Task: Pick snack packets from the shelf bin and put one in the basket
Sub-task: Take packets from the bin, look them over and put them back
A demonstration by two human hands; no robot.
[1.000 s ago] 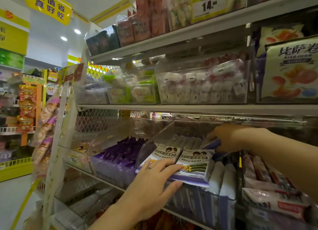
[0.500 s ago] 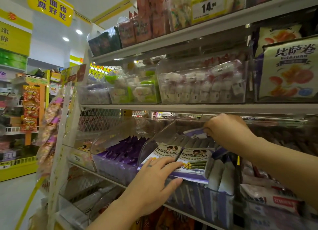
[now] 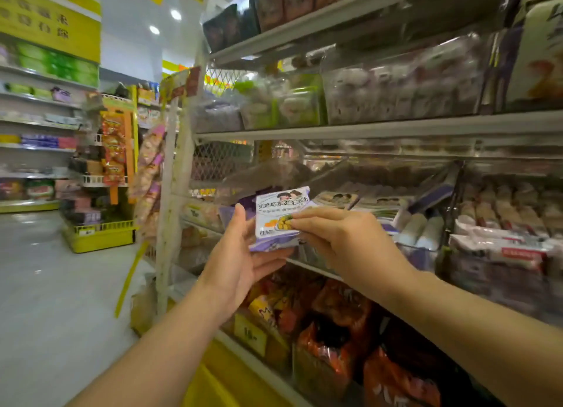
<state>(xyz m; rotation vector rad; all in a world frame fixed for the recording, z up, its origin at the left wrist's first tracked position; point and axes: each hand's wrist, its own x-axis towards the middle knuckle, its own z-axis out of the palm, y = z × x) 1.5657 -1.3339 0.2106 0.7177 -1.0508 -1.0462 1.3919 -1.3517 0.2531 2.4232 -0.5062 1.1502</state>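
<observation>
A small white and purple snack packet is held upright in front of the shelf, clear of the bin. My left hand supports it from below and behind with the thumb along its left edge. My right hand pinches its right edge between thumb and fingers. Behind the hands stands the clear shelf bin with its lid raised, and more packets of the same kind lie in it. No basket is in view.
Clear bins of other wrapped snacks fill the shelves above and to the right. Red and orange bags sit on the shelf below. A yellow display rack stands across the grey aisle floor to the left.
Both hands have come out of the bin and moved left and toward me, holding one packet between them. The view has swung left and down, showing more aisle floor.
</observation>
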